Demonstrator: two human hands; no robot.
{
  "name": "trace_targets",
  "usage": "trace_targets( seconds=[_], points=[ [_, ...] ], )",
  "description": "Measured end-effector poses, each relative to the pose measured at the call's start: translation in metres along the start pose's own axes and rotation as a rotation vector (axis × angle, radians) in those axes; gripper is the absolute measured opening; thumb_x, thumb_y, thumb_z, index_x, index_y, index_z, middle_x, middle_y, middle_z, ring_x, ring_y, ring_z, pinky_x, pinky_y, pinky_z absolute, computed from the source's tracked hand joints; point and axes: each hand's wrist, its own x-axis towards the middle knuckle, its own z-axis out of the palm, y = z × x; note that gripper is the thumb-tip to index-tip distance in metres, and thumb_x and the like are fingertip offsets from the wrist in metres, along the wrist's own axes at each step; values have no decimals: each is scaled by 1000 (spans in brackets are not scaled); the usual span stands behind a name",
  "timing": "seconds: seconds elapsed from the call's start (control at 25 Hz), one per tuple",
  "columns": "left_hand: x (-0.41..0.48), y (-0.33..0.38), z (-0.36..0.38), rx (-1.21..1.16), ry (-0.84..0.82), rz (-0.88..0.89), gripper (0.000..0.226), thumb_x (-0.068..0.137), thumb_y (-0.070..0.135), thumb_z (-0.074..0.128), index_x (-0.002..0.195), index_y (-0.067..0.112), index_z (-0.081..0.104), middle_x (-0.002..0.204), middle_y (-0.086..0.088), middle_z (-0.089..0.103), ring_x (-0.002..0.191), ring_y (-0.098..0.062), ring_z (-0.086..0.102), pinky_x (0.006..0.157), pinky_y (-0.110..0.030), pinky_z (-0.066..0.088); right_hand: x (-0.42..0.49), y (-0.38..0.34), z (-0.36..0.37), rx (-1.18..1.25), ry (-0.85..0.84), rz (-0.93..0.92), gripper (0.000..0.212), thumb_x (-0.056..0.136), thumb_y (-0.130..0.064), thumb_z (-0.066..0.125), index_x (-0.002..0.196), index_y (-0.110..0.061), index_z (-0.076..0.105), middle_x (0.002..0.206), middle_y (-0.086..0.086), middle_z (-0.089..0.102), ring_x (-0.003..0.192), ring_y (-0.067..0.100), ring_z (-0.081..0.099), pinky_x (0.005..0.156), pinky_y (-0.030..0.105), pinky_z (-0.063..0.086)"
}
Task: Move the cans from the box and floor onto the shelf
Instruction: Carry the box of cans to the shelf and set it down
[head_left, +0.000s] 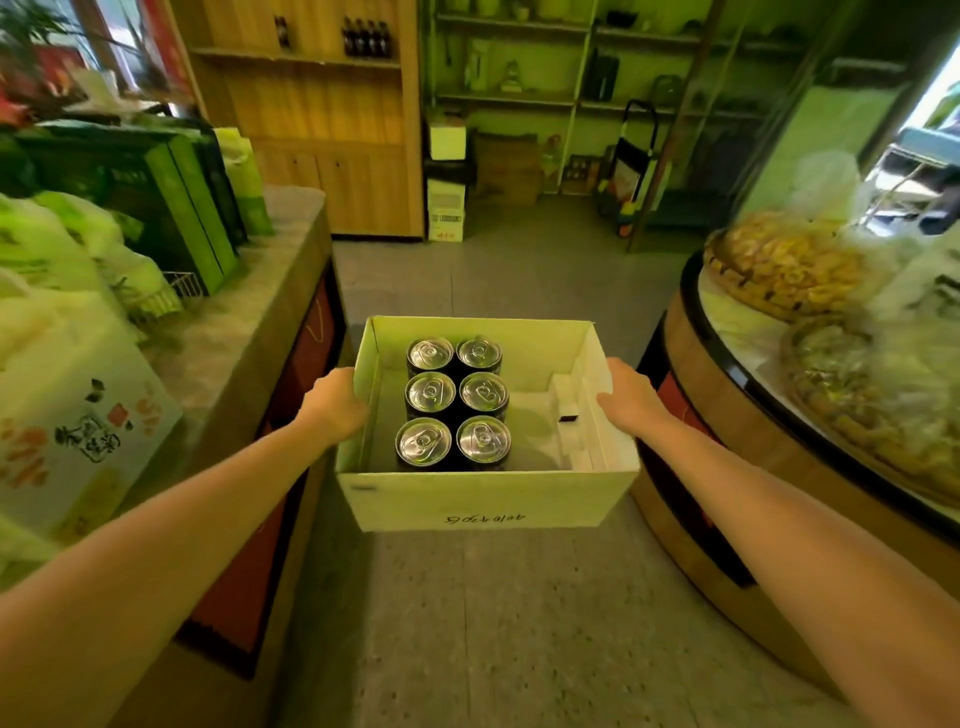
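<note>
Fingers (358, 402) of both hands clasp the box (483, 499).

Greenish indoor light; edges blurred and warped.

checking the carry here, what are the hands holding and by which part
Both hands hold the open cardboard box of cans: left hand on its left side wall, right hand on its right wall.

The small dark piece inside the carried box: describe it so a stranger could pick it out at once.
Start at the open white box held between the left hand and right hand. Six cans fill its left side. The small dark piece lies right of them among the white inserts, the only dark, flat thing there.
</note>
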Motion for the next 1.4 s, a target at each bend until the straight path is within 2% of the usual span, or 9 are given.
trace_targets(
  seconds=[0.2,0.4,0.56,0.68,0.8,1.0,1.2,1.32,1.4],
  points=[
    [67,16,-20,14,-7,-25,31,83,3,51,112,-2,59,114,-23,63,103,-40,59,82,-41,48,68,-27,-13,-12,-31,-19,37,89,-5,44,125,-6,43,128,19,54,116,38,50,91,42,42],
    [166,34,-22,-17,4,-75,28,85,0,53,113,-3,58,110,-22,64,86,-30,58,73,-37,48,173,-50,-14,24,-58,-66,32,88,-5,45,121,-5,47,125,19,56,112,37,53,89,42,44],
    [267,58,-30,-19,49,-115,31,85,1,53,116,0,56,115,-21,63,102,-37,61,78,-39,50,282,-76,-24,19,-82,-121,32,90,-4,43,122,-3,46,126,20,55,113,37,52,88,40,43],
    [340,75,-41,-7,75,-139,32,85,2,53,117,0,56,117,-22,62,105,-38,60,82,-40,50,361,-100,-32,1,-92,-167,31,91,-4,43,122,-1,46,127,21,54,114,38,51,88,40,42],
    [419,89,-53,-34,77,-158,31,86,2,54,117,-1,56,118,-23,61,107,-38,59,88,-42,51,446,-125,-32,-12,-99,-195,30,90,0,42,120,0,48,125,21,55,112,38,51,86,39,42],
    [567,93,-72,1,77,-144,34,86,0,54,120,-2,51,120,-23,59,107,-36,58,79,-38,50,593,-166,-9,-11,-80,-190,31,87,3,44,117,0,48,122,21,56,111,38,52,86,40,43],
    [732,98,-99,-2,70,-104,38,86,-2,52,124,0,49,122,-20,59,109,-35,57,81,-37,50,737,-218,15,27,-47,-159,30,88,0,45,117,0,49,121,21,56,110,37,53,86,40,44],
    [820,108,-120,-38,38,-97,34,87,-3,50,120,-2,52,116,-20,60,99,-31,58,76,-34,48,821,-248,20,12,-35,-145,33,87,1,44,119,-2,49,124,21,55,113,38,52,87,40,44],
    [876,113,-130,-38,15,-94,33,87,-3,50,119,-4,53,107,-19,61,88,-26,55,66,-30,47,877,-266,25,2,-38,-155,33,86,2,43,118,-3,51,123,21,56,113,38,52,88,41,44]
  ],
)
